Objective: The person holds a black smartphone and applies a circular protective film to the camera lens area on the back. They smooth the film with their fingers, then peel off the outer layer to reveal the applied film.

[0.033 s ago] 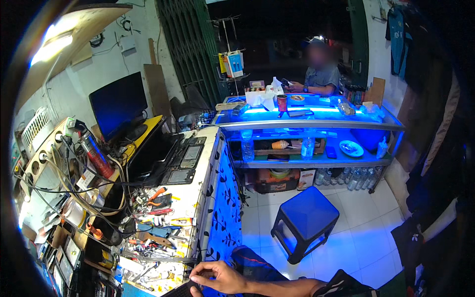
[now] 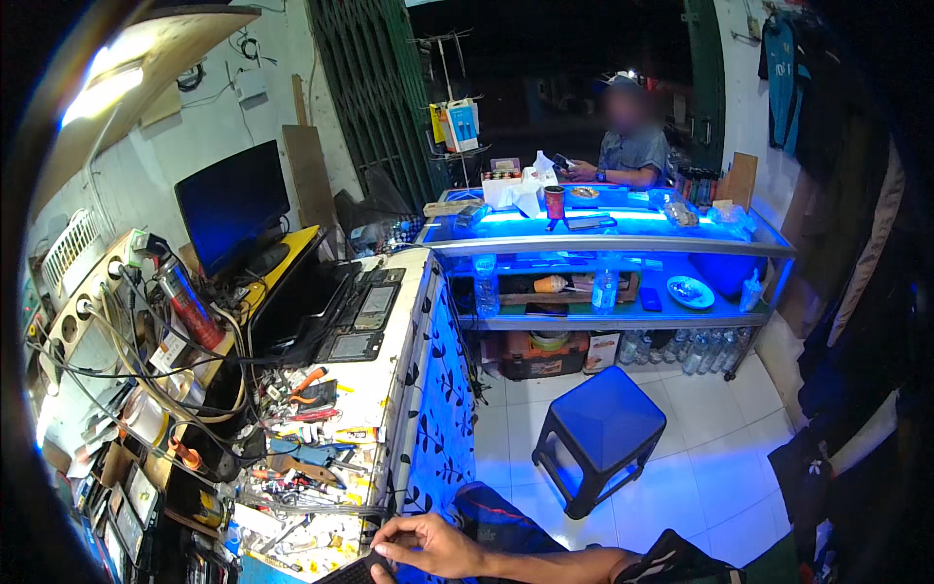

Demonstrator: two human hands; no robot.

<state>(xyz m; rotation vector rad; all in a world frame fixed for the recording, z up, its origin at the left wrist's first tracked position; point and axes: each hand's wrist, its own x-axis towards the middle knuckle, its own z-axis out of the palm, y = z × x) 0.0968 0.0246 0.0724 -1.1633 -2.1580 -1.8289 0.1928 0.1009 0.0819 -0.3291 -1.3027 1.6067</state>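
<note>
My right hand (image 2: 433, 547) is at the bottom edge, beside the workbench's near corner, its forearm coming in from the right. Index finger and thumb are bent with their tips together in a pinch. Whatever is between them is too small to make out. Just beneath the fingertips, the corner of a dark keyboard-like panel (image 2: 345, 574) shows, mostly cut off by the frame. One more fingertip pokes up at the lower rim, and I cannot tell which hand it belongs to. No other part of my left hand shows.
Pliers (image 2: 309, 394), screwdrivers and small parts crowd the workbench (image 2: 413, 277). Opened laptop parts (image 2: 375, 307) lie farther back, near a dark monitor (image 2: 233, 206). A blue-lit glass counter (image 2: 623, 248) stands ahead, with a person (image 2: 632, 151) behind it. A plastic stool (image 2: 603, 419) stands on the tiles.
</note>
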